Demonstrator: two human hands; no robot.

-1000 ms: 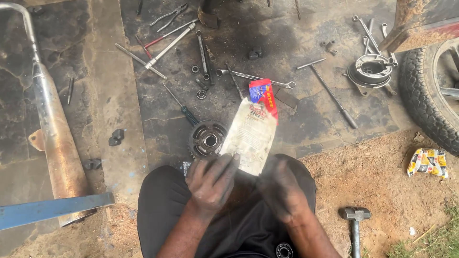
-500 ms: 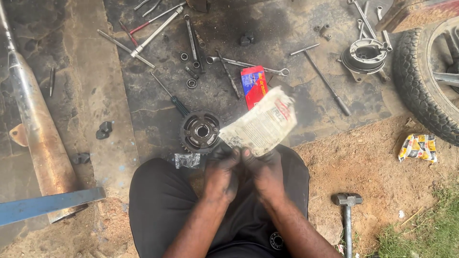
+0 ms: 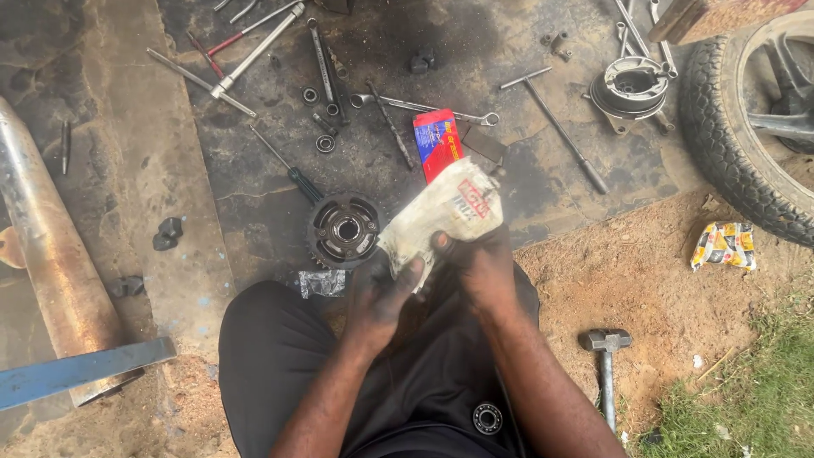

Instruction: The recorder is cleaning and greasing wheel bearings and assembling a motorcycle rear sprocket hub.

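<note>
Both hands grip a dirty whitish plastic packet [image 3: 443, 212] with a red mark, held in front of my lap. My left hand [image 3: 381, 293] pinches its lower left end, thumb on top. My right hand [image 3: 479, 259] clasps its lower right side. Just left of the packet a round toothed metal hub [image 3: 343, 229] lies on the dark mat. A small red box [image 3: 437, 144] lies beyond the packet. A bearing [image 3: 486, 418] rests on my dark trousers.
Wrenches, sockets and a screwdriver [image 3: 284, 165] are scattered on the dark mat. A brake drum plate [image 3: 632, 85] and a tyre [image 3: 729, 119] sit at the right. A hammer [image 3: 605, 360] lies on the dirt. An exhaust pipe [image 3: 47, 246] and blue bar [image 3: 80, 373] lie left.
The packet has swung from upright to tilted right and come closer, with both hands closing together on its lower end. The view has shifted slightly.
</note>
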